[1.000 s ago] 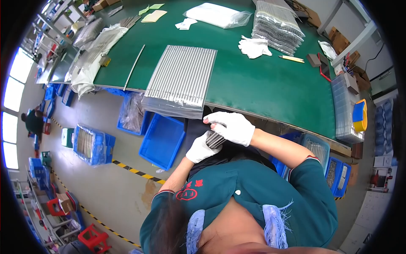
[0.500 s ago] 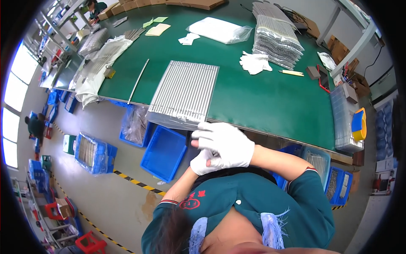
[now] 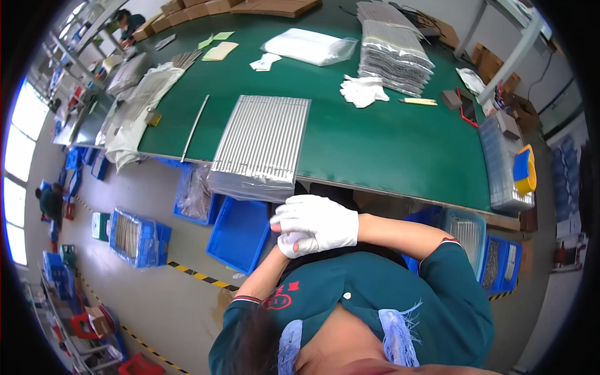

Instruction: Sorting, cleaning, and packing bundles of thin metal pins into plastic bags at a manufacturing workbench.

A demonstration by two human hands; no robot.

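Note:
Both of my hands wear white gloves and meet in front of my waist, just off the table's near edge. My right hand (image 3: 322, 223) lies over my left hand (image 3: 287, 245), its fingers pressed together and curled round it. Bare fingertips show out of the gloves. Most of my left hand is hidden beneath, so its fingers cannot be made out. Nearest to them is a flat clear bag of slim silvery metal rods (image 3: 259, 137), laid side by side, its near end overhanging the table edge.
On the green table (image 3: 375, 147) are a single rod (image 3: 195, 128), spare white gloves (image 3: 362, 92), a cutter knife (image 3: 418, 101), a white plastic bag (image 3: 306, 45) and a stack of bagged rods (image 3: 394, 59). Blue bins (image 3: 239, 230) stand below. A yellow-and-blue tape roll (image 3: 525, 170) sits at right.
My hands have drawn closer together and moved slightly down and left in the view. My right fingers, spread before, now fold over my left hand. The whole view has shifted a little.

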